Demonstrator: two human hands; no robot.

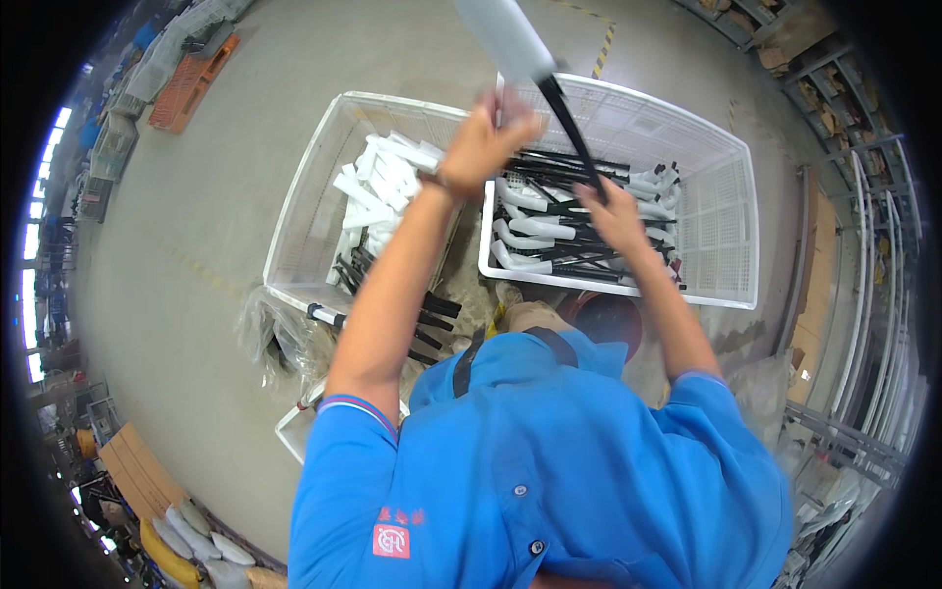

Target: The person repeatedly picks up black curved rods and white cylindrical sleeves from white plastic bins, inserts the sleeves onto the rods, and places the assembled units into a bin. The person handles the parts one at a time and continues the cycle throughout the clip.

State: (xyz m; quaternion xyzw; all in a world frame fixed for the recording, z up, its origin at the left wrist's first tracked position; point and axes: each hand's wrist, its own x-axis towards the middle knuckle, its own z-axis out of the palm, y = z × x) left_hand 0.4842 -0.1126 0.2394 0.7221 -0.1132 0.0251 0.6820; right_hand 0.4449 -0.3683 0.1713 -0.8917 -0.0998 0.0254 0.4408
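My right hand [616,216] grips the lower end of a black rod [573,126] with a thick white wrapped end [510,39]. The rod slants up and away, and its white end reaches past the top edge of the view. My left hand [488,137] is raised by the inner rims of two white crates, apart from the rod; its fingers are smeared by motion. Below my right hand, the right crate [751,226] holds several similar black rods with bent white ends [540,228]. In the left crate [309,187] lies a heap of white wrapped pieces [378,182].
Black-ended pieces [432,324] and crumpled clear plastic [275,329] lie near my legs. A dark red round container [608,322] is partly hidden behind the right crate. Shelving [834,88] lines the right side. An orange pallet [191,83] stands far left.
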